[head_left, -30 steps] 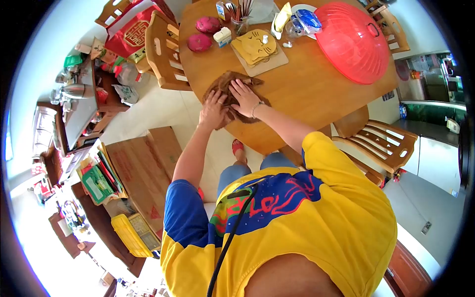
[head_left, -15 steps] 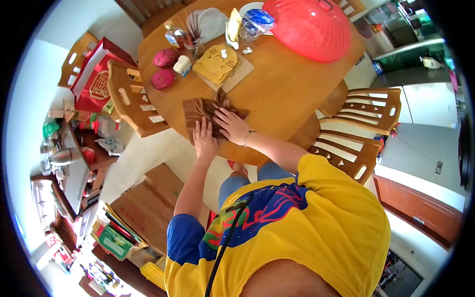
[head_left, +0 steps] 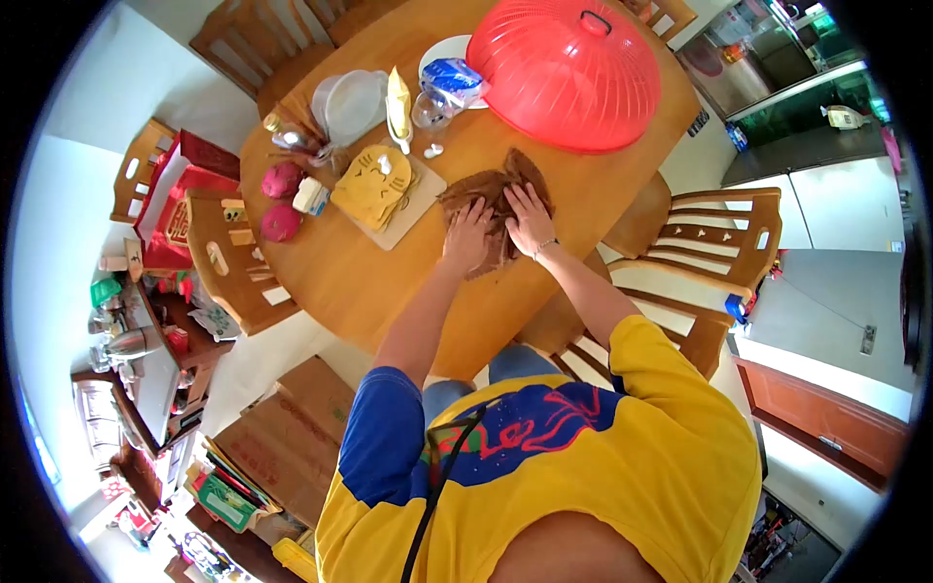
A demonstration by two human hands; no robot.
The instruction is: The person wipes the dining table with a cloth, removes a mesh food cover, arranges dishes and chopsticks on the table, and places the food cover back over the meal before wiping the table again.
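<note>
A crumpled brown cloth (head_left: 494, 183) lies on the wooden table (head_left: 360, 291) near its front edge. My left hand (head_left: 470, 233) rests on the cloth's left part, fingers spread. On its right part lies my right hand (head_left: 530, 219), also with fingers apart and a bracelet at the wrist. Both palms press down on the fabric. To the left of the cloth, a yellow cat-face mat (head_left: 372, 189) sits on a light board (head_left: 420, 202), with a small white object on the mat.
Beyond are a red mesh food cover (head_left: 573, 78), a plastic container (head_left: 352, 109), a glass jar (head_left: 431, 112) and a blue packet (head_left: 453, 80). Two pink fruits (head_left: 282, 222) lie at the left. Wooden chairs (head_left: 705, 233) stand around the table.
Both hands and the brown cloth have moved right along the table, away from the fruits and the board. The cloth's folds have changed shape. The camera view has shifted too.
</note>
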